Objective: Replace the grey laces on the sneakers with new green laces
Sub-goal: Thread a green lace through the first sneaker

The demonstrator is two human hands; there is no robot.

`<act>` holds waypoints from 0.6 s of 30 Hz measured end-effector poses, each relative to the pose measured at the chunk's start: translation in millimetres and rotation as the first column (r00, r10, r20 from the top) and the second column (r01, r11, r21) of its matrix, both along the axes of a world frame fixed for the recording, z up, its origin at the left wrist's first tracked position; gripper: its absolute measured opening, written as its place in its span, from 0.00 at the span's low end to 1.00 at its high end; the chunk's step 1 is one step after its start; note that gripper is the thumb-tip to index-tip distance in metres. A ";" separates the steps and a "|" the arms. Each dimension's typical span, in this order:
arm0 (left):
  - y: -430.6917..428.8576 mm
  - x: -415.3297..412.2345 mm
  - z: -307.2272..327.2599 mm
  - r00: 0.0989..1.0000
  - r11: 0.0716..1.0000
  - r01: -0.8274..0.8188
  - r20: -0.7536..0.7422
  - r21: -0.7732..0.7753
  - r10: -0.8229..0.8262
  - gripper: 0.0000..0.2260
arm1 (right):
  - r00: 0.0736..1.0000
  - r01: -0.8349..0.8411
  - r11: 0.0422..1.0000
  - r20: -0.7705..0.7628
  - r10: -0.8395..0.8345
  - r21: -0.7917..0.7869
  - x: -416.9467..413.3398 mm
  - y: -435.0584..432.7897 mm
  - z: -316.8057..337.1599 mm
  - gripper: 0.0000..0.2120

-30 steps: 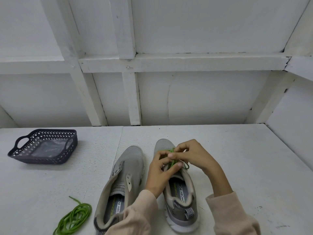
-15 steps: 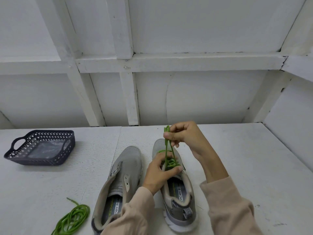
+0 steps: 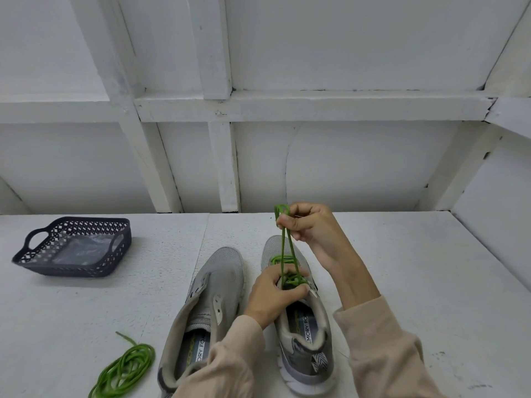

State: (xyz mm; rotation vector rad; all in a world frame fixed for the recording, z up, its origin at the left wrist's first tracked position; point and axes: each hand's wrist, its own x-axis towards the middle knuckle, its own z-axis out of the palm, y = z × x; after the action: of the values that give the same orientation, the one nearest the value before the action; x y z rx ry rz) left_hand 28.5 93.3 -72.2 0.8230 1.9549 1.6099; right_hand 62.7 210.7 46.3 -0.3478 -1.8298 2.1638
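Head view, lacing in progress.

The right hand [image 3: 313,228] is holding a doubled loop of the green lace [image 3: 283,251] up in the centre of the frame, above the toe of the grey sneaker [image 3: 304,334]. Its fingers [image 3: 291,222] are curling tight and pinching the loop, whose top is poking out just above them. Two strands are running down from there to the eyelet area. They are looking taut.

The left hand [image 3: 270,297] is resting on the sneaker's upper at lower centre. Its thumb and fingers are closing narrowly on the bunched lace crossings there, so both hands are gripping the same lace.

Compared with 1.0 s ago: the two hands were working together low on the eyelets. The right hand is now sitting well higher in the frame, with the lace drawn out between the hands. Compared with 0.5 s ago: the right hand is staying at nearly the same height, and the left hand is keeping its pinch in the same spot.

The second sneaker [image 3: 209,297] is lying just left of the first, with its eyelet flaps spreading open. The coiled lace [image 3: 126,369] is lying at lower left on the white tabletop [image 3: 416,282]. The dark basket [image 3: 86,272] is sitting at mid-left with a clear plastic bag [image 3: 80,248] inside. None of these three appear to be shifting between frames.
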 end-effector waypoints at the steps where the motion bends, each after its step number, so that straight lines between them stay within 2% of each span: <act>1: -0.3 -0.1 -1.3 1.000 1.000 -0.004 -0.003 0.001 0.004 0.12 | 1.000 -0.002 1.000 -0.009 0.002 -0.022 -0.5 -0.5 0.3 0.09; 6: 0.3 -1.7 -2.5 1.000 1.000 -0.019 -0.008 0.001 0.019 0.15 | 0.999 -0.011 0.992 -0.054 0.004 -0.123 -2.2 -1.7 1.8 0.05; 11: -3.0 -2.2 -2.0 1.000 1.000 0.002 -0.012 0.023 -0.002 0.20 | 0.998 -0.060 0.998 -0.012 0.060 0.001 -0.3 -0.8 5.5 0.06; 14: -7.2 2.5 -6.3 0.999 0.999 0.024 -0.023 0.031 -0.023 0.28 | 0.998 -0.056 0.996 0.005 0.056 0.064 1.6 1.8 6.6 0.06; 16: -10.7 8.6 -14.0 0.999 0.999 -0.010 -0.050 0.053 0.013 0.33 | 0.999 -0.048 0.995 0.006 0.048 0.083 4.0 4.5 5.5 0.05; 18: -13.9 14.7 -23.7 0.995 0.995 -0.063 -0.073 0.076 0.068 0.32 | 0.999 -0.037 0.996 0.003 0.037 0.080 6.1 8.6 2.7 0.05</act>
State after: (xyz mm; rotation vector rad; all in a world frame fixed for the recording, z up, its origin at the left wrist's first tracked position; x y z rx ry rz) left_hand 43.2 79.5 -95.8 0.8685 2.0044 1.7210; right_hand 68.8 219.2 49.1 -0.3001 -1.9321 2.1076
